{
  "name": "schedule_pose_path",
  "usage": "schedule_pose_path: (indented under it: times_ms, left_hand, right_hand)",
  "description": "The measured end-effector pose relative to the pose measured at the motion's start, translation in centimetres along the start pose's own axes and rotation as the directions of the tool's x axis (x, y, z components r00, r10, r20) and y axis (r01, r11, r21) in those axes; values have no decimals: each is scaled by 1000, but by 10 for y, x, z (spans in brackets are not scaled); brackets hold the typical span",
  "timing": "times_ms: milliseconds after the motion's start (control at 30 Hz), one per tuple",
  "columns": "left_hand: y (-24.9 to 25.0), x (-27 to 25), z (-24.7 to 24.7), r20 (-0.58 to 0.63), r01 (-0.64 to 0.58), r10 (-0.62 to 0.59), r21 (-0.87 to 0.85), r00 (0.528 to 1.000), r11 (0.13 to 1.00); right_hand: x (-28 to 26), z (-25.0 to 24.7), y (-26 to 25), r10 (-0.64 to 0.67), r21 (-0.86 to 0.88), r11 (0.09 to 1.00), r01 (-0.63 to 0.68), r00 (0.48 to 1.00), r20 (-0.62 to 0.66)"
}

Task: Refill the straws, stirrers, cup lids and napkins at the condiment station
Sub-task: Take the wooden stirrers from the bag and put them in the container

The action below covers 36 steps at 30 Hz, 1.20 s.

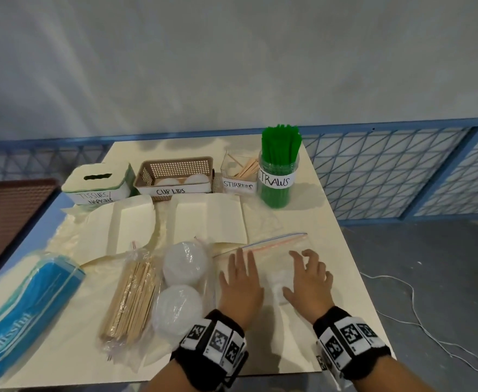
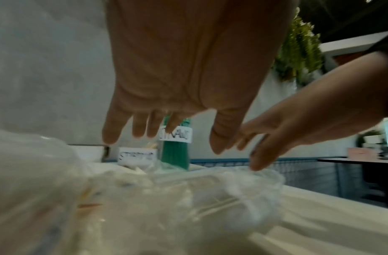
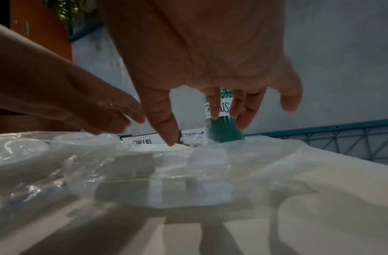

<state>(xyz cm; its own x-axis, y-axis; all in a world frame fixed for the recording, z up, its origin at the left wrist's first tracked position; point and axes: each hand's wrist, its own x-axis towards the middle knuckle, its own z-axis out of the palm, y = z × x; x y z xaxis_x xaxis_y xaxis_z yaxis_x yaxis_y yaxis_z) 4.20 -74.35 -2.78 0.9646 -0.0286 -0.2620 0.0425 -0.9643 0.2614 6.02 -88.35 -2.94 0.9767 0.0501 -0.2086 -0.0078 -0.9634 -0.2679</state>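
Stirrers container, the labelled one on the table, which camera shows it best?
The head view: the stirrers container shows whole, label readable, sticks leaning inside. The left wrist view shows only its blurred label; in the right wrist view the right hand part-hides the label.

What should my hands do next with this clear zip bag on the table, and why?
Probably set the empty zip bag aside and reach for the bagged stirrers. The straw jar looks packed with green straws, while the stirrer holder holds only a few. Left hand and right hand hover open over the bag, gripping nothing.
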Motion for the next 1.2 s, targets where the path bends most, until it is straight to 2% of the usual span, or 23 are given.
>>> schedule_pose_path:
  times_ms: [67,100,167,200,267,333,400,500,667,900,1067,1200]
  left_hand:
    - [6,5,16,141,5,-2,-20,990,1000]
    - [4,9,27,173,9,-6,-17,985,1000]
    - [-1,15,37,31,-3,3,-1,1000,1000]
    - [-5,18,41,12,46,-46,-21,999,999]
    - [-16,28,44,72,30,-37,99,997,995]
    - [-27,35,45,265,-10,-31,152,964,988]
    - [-33,43,37,351,-34,-28,167,936,985]
    - [-35,50,36,368,-4,-42,123,929,992]
    - [-37,48,37,346,-22,-18,111,938,994]
    - [-38,50,43,335,-8,-28,104,942,995]
    - [-31,54,30,390,-5,-51,143,919,990]
    - [-21,47,2,292,64,-59,-7,955,998]
  right_hand:
    - [7,0,-6,-57,-78,995,64,994,90]
    - [13,1,-8,-100,-117,986,117,985,141]
    - [25,7,-13,-198,-163,958,238,953,228]
    - [30,12,-14,-227,-177,944,279,937,266]
    - [36,24,-13,-200,-209,936,282,918,343]
    - [39,34,-10,-116,-225,948,225,903,414]
    - [39,39,-9,-55,-205,965,165,888,458]
    - [39,41,-8,-29,-178,976,129,880,475]
    - [40,42,-1,-29,-163,979,120,879,475]
    - [39,38,16,40,-102,995,12,870,491]
    - [37,39,24,49,-90,996,-7,878,476]
    - [37,41,24,52,-96,995,-8,884,465]
